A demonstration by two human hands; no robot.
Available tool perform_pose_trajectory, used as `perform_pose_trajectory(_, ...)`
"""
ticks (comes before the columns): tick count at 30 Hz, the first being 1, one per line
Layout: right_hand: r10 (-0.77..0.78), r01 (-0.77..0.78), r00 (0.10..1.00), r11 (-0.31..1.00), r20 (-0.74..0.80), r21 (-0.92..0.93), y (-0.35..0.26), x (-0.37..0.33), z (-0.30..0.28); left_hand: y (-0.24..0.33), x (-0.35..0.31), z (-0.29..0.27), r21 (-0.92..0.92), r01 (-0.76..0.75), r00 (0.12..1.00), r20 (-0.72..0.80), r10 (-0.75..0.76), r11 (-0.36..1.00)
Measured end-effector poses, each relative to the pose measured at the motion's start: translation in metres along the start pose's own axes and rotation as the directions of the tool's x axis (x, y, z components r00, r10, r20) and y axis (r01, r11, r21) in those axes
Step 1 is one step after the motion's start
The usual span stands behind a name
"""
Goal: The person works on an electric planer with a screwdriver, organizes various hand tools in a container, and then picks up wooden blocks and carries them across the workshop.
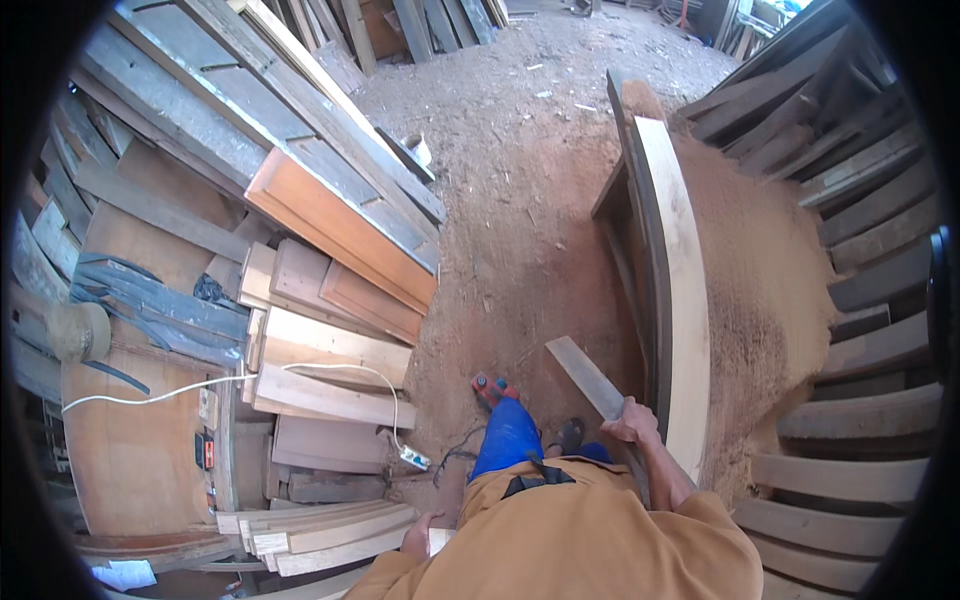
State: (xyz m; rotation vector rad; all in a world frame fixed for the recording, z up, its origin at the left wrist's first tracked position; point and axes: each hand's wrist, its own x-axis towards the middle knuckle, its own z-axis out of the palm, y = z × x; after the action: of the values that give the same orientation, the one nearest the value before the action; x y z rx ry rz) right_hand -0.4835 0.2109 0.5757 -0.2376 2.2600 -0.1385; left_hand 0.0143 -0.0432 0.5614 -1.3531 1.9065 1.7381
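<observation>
My right hand (632, 420) is closed around a long, flat wooden board (583, 374). The board slants forward and to the left from the hand, and its near part runs back beside my forearm. Just right of it stands a long bench-like beam with a pale plank (672, 230) lying along its top. Low on the left, my left hand (420, 535) is closed against a pale piece of wood (438, 541), mostly hidden by my brown jacket. Stacked pale boards (340, 540) lie close to that hand.
A white cord ends in a power strip (414, 458) by the left stacks. At my blue trouser leg is a red and dark object (492, 389), too unclear to name. An orange-brown panel (340, 225) leans on the left. Sawdust (765, 290) and stacked planks (850, 425) lie to the right.
</observation>
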Motion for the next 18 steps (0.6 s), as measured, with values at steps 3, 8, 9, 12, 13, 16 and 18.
perform_pose_trajectory(3,0.005,-0.005,1.000,1.000,0.002,0.013,-0.008,0.023,-0.030,0.019,0.033,-0.008,0.135,-0.179,0.983,0.000,0.181,0.975)
perform_pose_trajectory(8,0.002,-0.001,1.000,0.999,-0.017,0.036,-0.040,0.077,-0.085,0.109,0.103,-0.047,0.322,-0.357,0.932,0.183,0.312,0.877)
perform_pose_trajectory(9,0.010,-0.009,1.000,0.999,-0.022,0.045,-0.044,0.091,-0.094,0.122,0.123,-0.061,0.416,-0.372,0.925,0.234,0.298,0.830)
perform_pose_trajectory(12,0.049,-0.048,0.999,0.997,-0.022,0.053,-0.057,0.138,-0.112,0.136,0.204,-0.099,0.478,-0.349,0.933,0.259,0.250,0.806)
perform_pose_trajectory(13,0.078,-0.076,0.996,0.996,-0.040,0.055,-0.055,0.160,-0.113,0.151,0.234,-0.107,0.437,-0.282,0.952,0.239,0.192,0.854)
perform_pose_trajectory(16,0.172,-0.168,0.983,0.984,-0.067,0.056,-0.065,0.229,-0.133,0.203,0.333,-0.126,0.319,-0.065,0.983,0.184,0.005,0.945)
perform_pose_trajectory(18,0.223,-0.223,0.974,0.975,-0.036,0.001,-0.083,0.243,-0.147,0.212,0.384,-0.137,0.214,0.094,0.982,0.139,-0.125,0.972)
